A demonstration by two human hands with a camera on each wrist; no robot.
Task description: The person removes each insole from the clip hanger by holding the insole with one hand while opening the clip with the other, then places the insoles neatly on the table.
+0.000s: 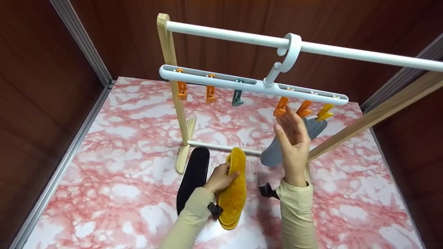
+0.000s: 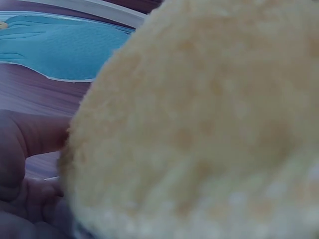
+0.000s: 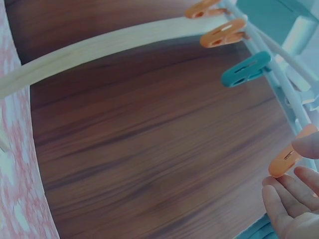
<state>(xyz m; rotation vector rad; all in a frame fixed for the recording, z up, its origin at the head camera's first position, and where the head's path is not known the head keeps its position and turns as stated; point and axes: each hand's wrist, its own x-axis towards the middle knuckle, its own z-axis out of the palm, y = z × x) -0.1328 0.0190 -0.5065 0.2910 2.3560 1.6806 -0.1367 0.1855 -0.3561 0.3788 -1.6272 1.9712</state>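
Left to right. One pale wooden post [image 1: 181,117] at left, joined to one white top rod [image 1: 221,33]; one white hanger [image 1: 221,82] hooked over the rod, six clips in total. Left half, three clips: two orange clips [image 1: 182,91], then one teal clip [image 1: 237,98]. Below: black insole [image 1: 193,180], one visible, on the marbled surface [image 1: 131,166]. Left hand [image 1: 219,177] grips the yellow insoles [image 1: 235,193], two stacked, thumb across the top. Right half, three clips: an orange clip [image 1: 281,106], a second orange, one yellow clip [image 1: 325,112]. Right hand [image 1: 296,145] at the first of these, fingers loosely extended; contact unclear. Grey insoles [image 1: 271,154] behind it, count uncertain. Second wooden post [image 1: 373,117] at right.
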